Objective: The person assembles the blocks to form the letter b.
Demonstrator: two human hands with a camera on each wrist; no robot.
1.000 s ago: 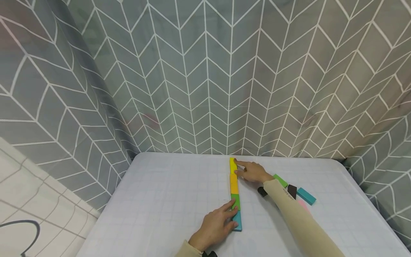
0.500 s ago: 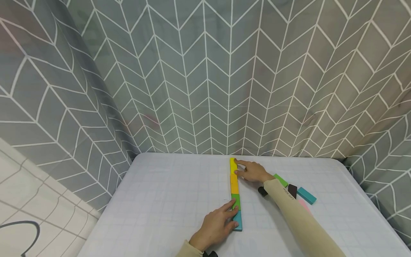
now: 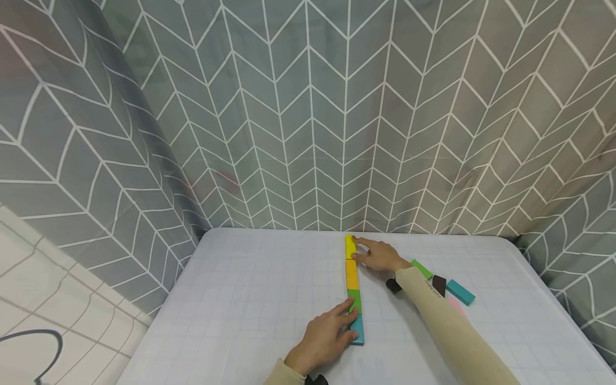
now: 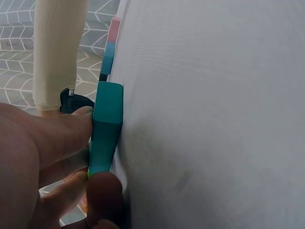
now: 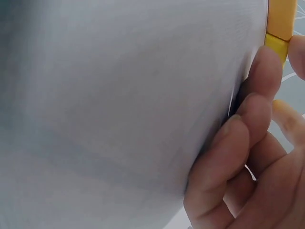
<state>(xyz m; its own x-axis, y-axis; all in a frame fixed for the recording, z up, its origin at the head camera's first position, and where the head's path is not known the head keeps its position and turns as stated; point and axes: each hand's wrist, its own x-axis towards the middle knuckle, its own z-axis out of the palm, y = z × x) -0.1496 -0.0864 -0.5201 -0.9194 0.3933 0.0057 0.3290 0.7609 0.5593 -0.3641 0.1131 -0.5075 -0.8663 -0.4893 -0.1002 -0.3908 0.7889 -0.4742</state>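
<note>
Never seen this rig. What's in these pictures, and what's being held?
No robot: a person works bare-handed. The wide picture is from a head camera looking forward and down; the two close ones, from a camera on each wrist. On the white table, a row runs away from the person: blue block, green block, orange block, yellow block. The left hand touches the blue and green ones; the right hand touches the yellow one. Nothing looks lifted. To the right: loose green block, black piece, second blue block, pink piece.

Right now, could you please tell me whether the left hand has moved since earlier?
No; against the table's far edge, the left hand shows no visible shift.
</note>
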